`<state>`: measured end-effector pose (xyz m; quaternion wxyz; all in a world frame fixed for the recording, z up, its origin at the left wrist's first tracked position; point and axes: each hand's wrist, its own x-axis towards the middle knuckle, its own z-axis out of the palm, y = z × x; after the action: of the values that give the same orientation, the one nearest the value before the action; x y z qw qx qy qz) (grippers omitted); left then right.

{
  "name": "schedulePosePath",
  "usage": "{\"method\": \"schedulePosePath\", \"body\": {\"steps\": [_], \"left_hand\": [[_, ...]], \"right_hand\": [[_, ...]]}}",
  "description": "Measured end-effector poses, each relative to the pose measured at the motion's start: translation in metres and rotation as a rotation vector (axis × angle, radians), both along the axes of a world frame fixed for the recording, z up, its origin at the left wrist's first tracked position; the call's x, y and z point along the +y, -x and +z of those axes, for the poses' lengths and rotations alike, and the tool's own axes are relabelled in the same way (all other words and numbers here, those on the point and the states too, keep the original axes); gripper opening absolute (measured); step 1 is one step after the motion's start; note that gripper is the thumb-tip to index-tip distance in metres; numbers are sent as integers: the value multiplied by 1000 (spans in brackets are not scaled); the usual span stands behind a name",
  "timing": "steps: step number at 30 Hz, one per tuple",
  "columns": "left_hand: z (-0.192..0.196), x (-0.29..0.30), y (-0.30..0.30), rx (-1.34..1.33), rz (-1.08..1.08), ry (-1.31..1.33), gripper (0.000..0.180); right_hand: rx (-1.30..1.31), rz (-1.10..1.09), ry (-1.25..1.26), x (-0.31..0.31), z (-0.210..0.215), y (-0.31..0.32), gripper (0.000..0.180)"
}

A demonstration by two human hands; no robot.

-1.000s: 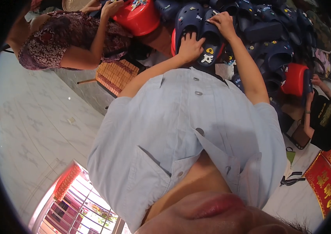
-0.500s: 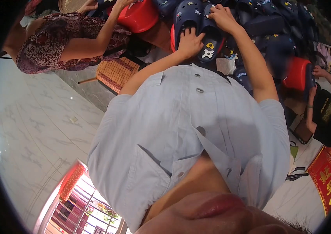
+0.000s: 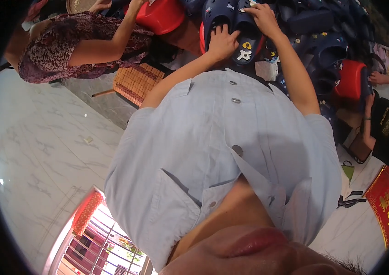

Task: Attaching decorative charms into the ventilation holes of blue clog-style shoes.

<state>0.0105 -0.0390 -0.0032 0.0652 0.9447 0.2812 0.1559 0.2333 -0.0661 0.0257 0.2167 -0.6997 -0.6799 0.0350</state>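
A pair of navy clogs lies in front of me at the top of the head view. My left hand (image 3: 223, 44) has its fingers tucked into the foot opening of the left clog (image 3: 211, 13), the thumb at the right clog (image 3: 245, 33). Yellow and white charms (image 3: 245, 54) show inside the right clog near its heel. At that clog's upper front, my right hand (image 3: 264, 20) pinches what looks like a small pale shoe charm (image 3: 252, 3); the fingers partly hide it. Red plastic (image 3: 202, 39) shows beneath the pair.
Many navy clogs (image 3: 311, 22) are heaped right of my arm. Red tubs stand at left (image 3: 162, 17) and right (image 3: 351, 79). A person in a patterned top (image 3: 89, 50) works at left, another person's hands (image 3: 378, 79) at far right. A slatted wooden seat (image 3: 137, 85) stands at left.
My right hand has shifted slightly at the clog's front, and a pale charm now shows by its fingertips. A blurred navy shape beside the right red tub is gone; clogs show there.
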Motion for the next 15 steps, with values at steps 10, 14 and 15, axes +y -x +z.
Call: {"method": "schedulePosePath", "body": {"steps": [10,14,15], "left_hand": [[55,39,40,-370,-144,555,36],[62,47,62,-384,-64,545,25],[60,47,67,-337,-35,538,20]], "right_hand": [[452,-396,-218,-125,-14,29,21],[539,-535,-168,-147,-31,36,20],[570,-573,-150,-149,-31,39,20]]}}
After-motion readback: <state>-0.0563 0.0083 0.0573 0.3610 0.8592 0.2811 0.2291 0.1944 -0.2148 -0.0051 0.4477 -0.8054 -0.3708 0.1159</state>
